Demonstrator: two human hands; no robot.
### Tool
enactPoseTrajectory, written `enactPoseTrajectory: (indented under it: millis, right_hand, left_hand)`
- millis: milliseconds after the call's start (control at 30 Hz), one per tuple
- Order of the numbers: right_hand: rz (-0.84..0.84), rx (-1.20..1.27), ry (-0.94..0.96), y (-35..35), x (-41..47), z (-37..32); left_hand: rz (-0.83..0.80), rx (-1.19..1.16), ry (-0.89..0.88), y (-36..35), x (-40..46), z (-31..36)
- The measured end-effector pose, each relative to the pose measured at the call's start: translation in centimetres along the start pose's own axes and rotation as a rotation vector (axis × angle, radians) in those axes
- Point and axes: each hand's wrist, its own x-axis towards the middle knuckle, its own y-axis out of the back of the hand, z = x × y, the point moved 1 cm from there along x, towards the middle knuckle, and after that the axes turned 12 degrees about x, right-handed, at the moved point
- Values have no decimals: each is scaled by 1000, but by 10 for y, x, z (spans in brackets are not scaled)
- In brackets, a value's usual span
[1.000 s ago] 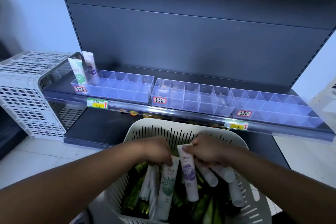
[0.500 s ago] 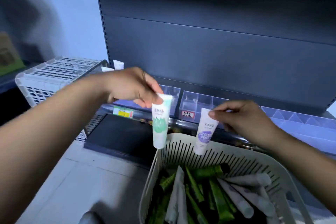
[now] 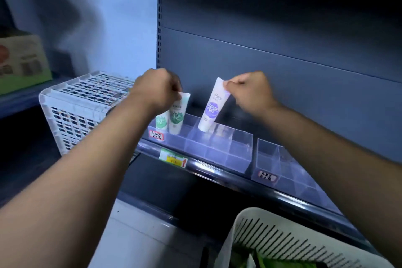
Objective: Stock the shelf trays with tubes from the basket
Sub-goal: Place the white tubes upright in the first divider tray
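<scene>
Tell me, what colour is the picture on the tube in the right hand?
Purple, on a white tube; head view.

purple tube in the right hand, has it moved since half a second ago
Yes. The purple tube, held by the right hand, went from above the basket rim up and forward into the left clear tray.

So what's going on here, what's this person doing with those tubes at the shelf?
A person is stocking a clear divided tray on the shelf. The left hand lowers a green-labelled tube in beside another green tube already standing at the tray's left end. The right hand pinches a purple-labelled tube by its top, its lower end entering a compartment further right. The white basket sits below.
</scene>
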Motion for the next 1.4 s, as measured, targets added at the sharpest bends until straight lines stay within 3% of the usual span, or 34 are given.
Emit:
enactPoseTrajectory:
  millis: [333, 633, 1400]
  right_hand:
    - [-10, -3, -39, -75, 63, 32]
    - [-44, -43, -85, -105, 68, 41]
    - [-141, -155, -133, -110, 42, 60]
  left_hand:
    - [-19, 78, -66, -23, 13, 0]
    - [-103, -36, -59, -40, 10, -2]
    - [20, -50, -66, -58, 10, -4]
